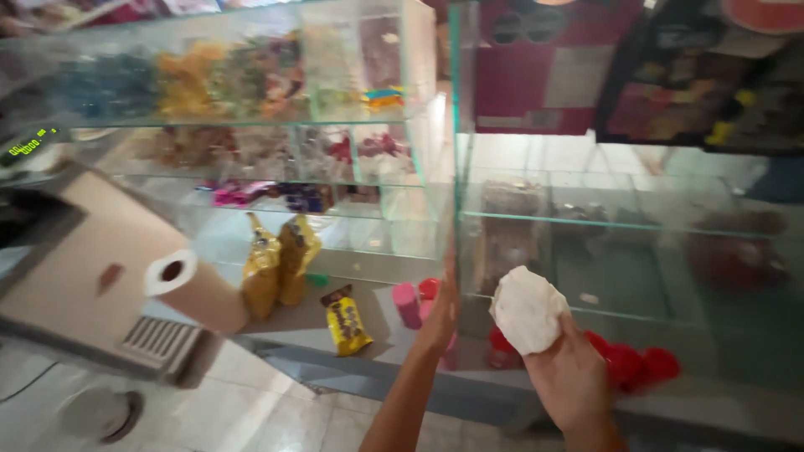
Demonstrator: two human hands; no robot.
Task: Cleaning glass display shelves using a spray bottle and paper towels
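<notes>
My right hand (569,377) holds a crumpled white cloth or paper wad (526,308) up against the front pane of a glass display case (586,218). My left hand (442,311) is flat and open, its fingers pointing up along the vertical glass edge between the two cabinet sections. Behind the glass near the cloth sit red round lids or containers (636,364). The picture is blurred by motion.
The glass cabinet shelves hold bagged sweets (226,79), yellow packets (276,264), a yellow wrapped bar (346,325) and pink tubs (408,303). A paper towel roll (194,289) lies on a beige box (75,268) at left. Tiled floor (251,410) lies below.
</notes>
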